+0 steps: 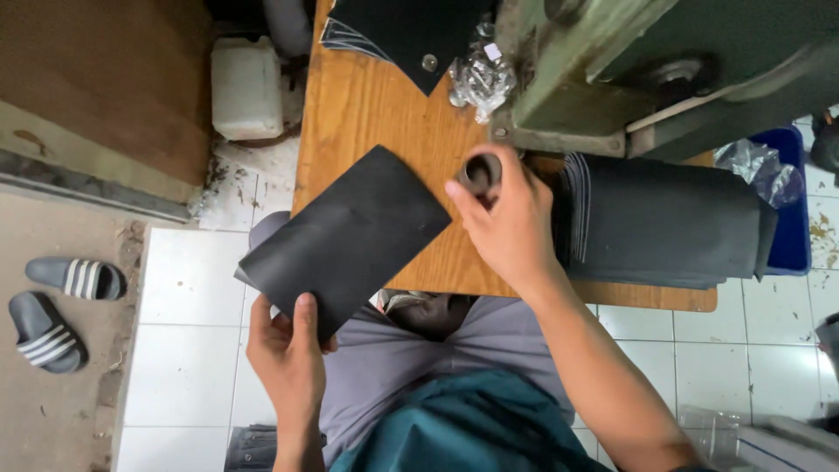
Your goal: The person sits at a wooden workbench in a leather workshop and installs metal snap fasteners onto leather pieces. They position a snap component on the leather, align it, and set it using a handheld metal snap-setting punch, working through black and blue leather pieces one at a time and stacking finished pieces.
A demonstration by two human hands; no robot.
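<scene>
L hand [287, 350] pinches the near corner of a black sheet [350, 236]: thumb on top, fingers curled beneath, closed on it. Sheet runs up and away from the thumb, far corner over the wooden table [367, 105], near part overhanging the table edge. R hand [507, 218] grips a small dark ring [481, 172] at its fingertips, closed round it. Stack of dark sheets [664, 218] lies just right of R hand; green machine [647, 70] beyond. Bare table between sheet and fingertips.
</scene>
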